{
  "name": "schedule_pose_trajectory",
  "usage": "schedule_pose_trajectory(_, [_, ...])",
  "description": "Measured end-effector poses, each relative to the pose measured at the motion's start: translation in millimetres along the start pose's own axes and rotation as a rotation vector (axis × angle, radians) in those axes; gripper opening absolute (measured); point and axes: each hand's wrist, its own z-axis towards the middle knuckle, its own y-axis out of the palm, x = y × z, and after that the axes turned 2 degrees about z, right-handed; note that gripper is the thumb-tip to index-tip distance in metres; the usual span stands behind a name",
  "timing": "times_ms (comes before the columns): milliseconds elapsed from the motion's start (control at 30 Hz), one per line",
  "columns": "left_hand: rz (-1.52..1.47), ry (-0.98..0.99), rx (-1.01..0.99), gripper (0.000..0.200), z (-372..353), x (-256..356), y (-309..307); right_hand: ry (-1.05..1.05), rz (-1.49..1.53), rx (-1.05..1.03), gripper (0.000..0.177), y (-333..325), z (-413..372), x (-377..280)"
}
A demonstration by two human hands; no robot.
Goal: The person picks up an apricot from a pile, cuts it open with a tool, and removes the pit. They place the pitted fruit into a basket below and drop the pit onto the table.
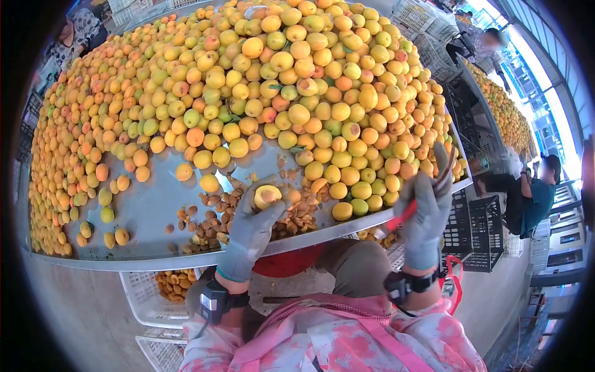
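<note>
My left hand (253, 226), in a grey glove, is closed around a cut apricot (267, 196) with its pale yellow inside facing up. It is over the near edge of a metal table (155, 204), beside a heap of brown apricot stones (217, 208). To the right, just past the table's rim, my gloved right hand (427, 214) is closed on a red-handled tool (406, 214); motion blur hides its exact kind. A big pile of whole apricots (266, 93) covers most of the table beyond both hands.
Below the table edge stand a white crate (145, 297) holding apricot halves (176, 285) and a red container (288, 263). Black crates (483, 232) are stacked at the right. A person (538, 195) sits there; others work by further fruit tables.
</note>
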Motion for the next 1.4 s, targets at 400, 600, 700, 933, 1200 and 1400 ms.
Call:
schedule_pose_trajectory(400, [0.202,0.008,-0.006,0.051,3,-22,-5,0.051,0.345,-0.189,0.061,119,3,65])
schedule_pose_trajectory(600, [0.03,-0.064,-0.029,0.06,-2,-12,-1,0.115,0.409,-0.216,0.055,127,-2,55])
schedule_pose_trajectory(700, [0.034,-0.032,-0.031,0.063,-5,-4,10,0.259,0.476,-0.307,0.043,124,-3,61])
schedule_pose_trajectory(933, [-0.068,-0.051,0.049,0.068,3,-27,-15,0.437,0.52,-0.459,0.013,113,-4,69])
schedule_pose_trajectory(1200, [-0.106,-0.101,0.083,0.044,1,-8,20,0.412,0.47,-0.357,0.017,112,-1,60])
schedule_pose_trajectory(1400, [-0.006,-0.211,0.029,0.04,6,-6,21,0.462,0.448,-0.218,0.024,108,3,79])
